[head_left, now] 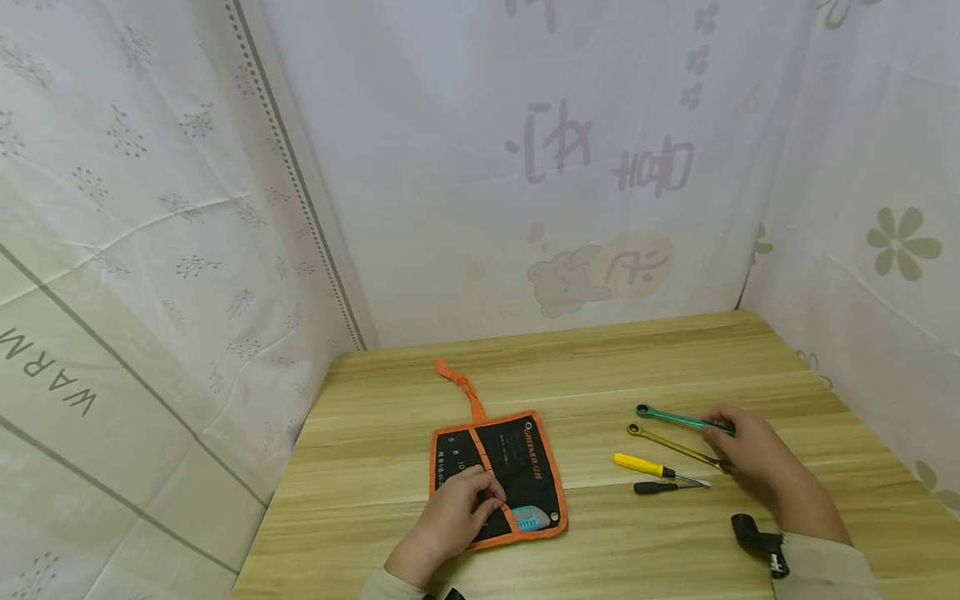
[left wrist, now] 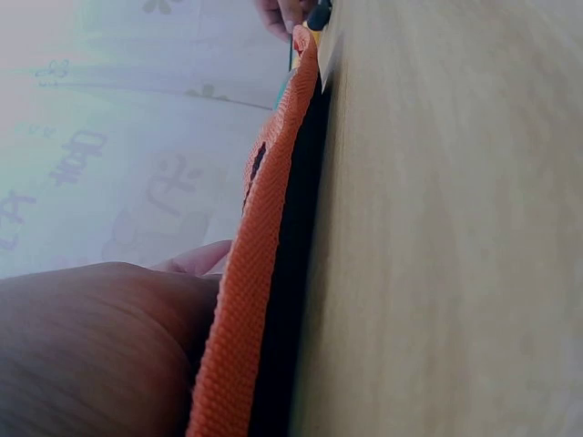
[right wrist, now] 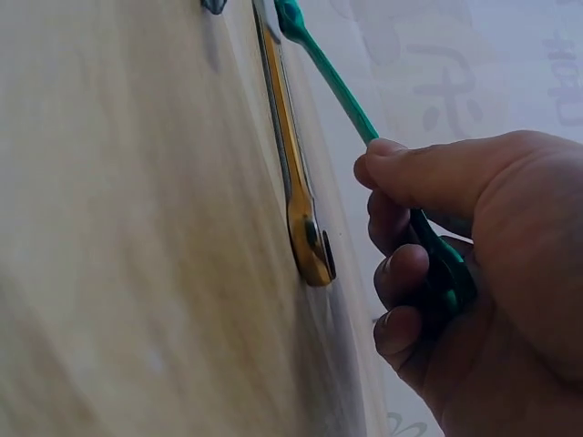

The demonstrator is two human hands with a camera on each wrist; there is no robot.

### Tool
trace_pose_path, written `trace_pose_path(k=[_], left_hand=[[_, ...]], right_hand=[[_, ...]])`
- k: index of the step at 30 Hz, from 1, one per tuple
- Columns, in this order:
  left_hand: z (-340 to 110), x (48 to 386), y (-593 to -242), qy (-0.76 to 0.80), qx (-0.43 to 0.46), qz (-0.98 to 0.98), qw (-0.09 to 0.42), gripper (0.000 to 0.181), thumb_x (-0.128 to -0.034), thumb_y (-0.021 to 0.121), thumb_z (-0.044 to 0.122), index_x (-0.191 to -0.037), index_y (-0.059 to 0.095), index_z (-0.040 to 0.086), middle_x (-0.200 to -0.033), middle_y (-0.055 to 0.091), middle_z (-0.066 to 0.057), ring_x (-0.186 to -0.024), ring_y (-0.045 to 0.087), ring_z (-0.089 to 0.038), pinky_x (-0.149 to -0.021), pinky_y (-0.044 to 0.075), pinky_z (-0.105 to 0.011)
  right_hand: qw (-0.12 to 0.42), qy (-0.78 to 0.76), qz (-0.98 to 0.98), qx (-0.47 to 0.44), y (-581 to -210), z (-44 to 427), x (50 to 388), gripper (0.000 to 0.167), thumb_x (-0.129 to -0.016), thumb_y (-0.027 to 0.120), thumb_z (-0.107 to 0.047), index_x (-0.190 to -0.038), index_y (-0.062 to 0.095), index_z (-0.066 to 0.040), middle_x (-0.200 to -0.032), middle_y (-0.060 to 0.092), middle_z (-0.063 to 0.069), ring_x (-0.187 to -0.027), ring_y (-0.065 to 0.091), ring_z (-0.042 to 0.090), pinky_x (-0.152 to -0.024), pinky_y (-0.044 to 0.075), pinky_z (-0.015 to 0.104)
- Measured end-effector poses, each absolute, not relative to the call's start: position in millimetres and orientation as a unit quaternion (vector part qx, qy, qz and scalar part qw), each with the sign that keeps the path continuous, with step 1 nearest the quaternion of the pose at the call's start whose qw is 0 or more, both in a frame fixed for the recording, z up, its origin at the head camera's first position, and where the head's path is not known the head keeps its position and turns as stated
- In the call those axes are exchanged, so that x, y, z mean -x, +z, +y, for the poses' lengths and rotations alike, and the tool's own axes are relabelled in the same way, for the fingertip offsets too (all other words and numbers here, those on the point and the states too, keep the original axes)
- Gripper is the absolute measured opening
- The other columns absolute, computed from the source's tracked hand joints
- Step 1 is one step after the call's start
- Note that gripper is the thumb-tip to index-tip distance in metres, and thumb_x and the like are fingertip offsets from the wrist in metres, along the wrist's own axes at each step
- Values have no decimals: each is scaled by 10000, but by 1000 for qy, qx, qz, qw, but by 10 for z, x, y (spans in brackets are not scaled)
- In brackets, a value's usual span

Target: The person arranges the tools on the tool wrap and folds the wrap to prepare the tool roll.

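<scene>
My right hand (head_left: 761, 454) holds a green ratchet wrench (head_left: 675, 417) near one end. In the right wrist view, thumb and curled fingers close round the wrench's shaft (right wrist: 339, 89), and it is lifted off the wood. Just below it lies a gold ratchet wrench (head_left: 672, 446) on the table. On the left, a black tool pouch (head_left: 513, 446) with orange trim lies spread flat. My left hand (head_left: 456, 515) is over it, thumb and forefinger pinching the orange pocket edge. Its fingertips are hidden in the left wrist view. A teal-handled tool (head_left: 532, 518) sits in the pouch's lower right pocket.
A yellow-handled screwdriver (head_left: 639, 464) and a black-handled screwdriver (head_left: 656, 487) lie between the pouch and my right hand. An orange strap (head_left: 459, 382) runs from the pouch's top edge. Patterned curtains (head_left: 465, 167) hang behind and beside the wooden table (head_left: 600, 358).
</scene>
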State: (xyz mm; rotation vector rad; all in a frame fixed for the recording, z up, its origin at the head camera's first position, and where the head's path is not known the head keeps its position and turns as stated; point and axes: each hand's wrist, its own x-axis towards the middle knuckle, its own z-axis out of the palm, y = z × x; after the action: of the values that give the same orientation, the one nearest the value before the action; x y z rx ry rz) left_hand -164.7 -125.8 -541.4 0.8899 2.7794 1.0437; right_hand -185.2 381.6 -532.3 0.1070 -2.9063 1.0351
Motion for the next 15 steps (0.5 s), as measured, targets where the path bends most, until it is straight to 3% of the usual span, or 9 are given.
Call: trace_pose_path(k=[9,15], left_hand=[[-1261,1641,-5411,336,-287,897,23,217,-997,741,146,-943,681,348,-942,570,196,-761,537,9,-680,499,-223],[-1258,1642,-5400,331,-290,898,18,191,-1007,728,173,-952,670,347,-951,571,193,-776,539,9,-700,496,-234]], right_hand=[[24,349,-936,-28,-5267,3711,1833,240,-1073,622,-205,-1227,678,-30,-1054,687,75,-929,591,238,-790,499,418],[40,351,-935,-37,-5194,3604,1821,279,-1084,617,-264,-1249,674,-47,-1086,683,77,-900,579,226,-741,489,372]])
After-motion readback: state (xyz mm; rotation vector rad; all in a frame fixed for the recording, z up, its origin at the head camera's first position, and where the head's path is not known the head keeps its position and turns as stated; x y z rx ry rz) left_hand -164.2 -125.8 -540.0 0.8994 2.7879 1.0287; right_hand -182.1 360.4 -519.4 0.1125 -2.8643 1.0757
